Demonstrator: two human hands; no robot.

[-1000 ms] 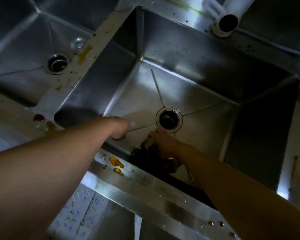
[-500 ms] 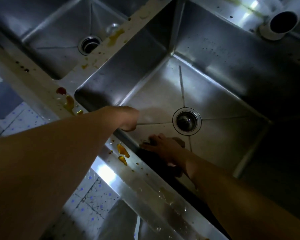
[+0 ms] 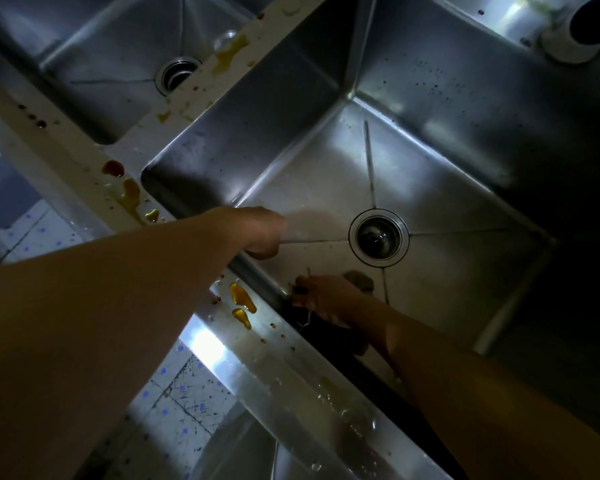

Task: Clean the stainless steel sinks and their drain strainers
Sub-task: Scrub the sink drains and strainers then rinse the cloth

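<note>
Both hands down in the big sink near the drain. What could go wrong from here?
1. The drain looks open, with no strainer basket visible; debris under the right hand could be pushed down into it.
2. The amber spills lie on the front rim right beside the left forearm, so they may smear or drip into the basin.
3. The lighting is dim and the near wall dark, so dirt there may be missed.
</note>
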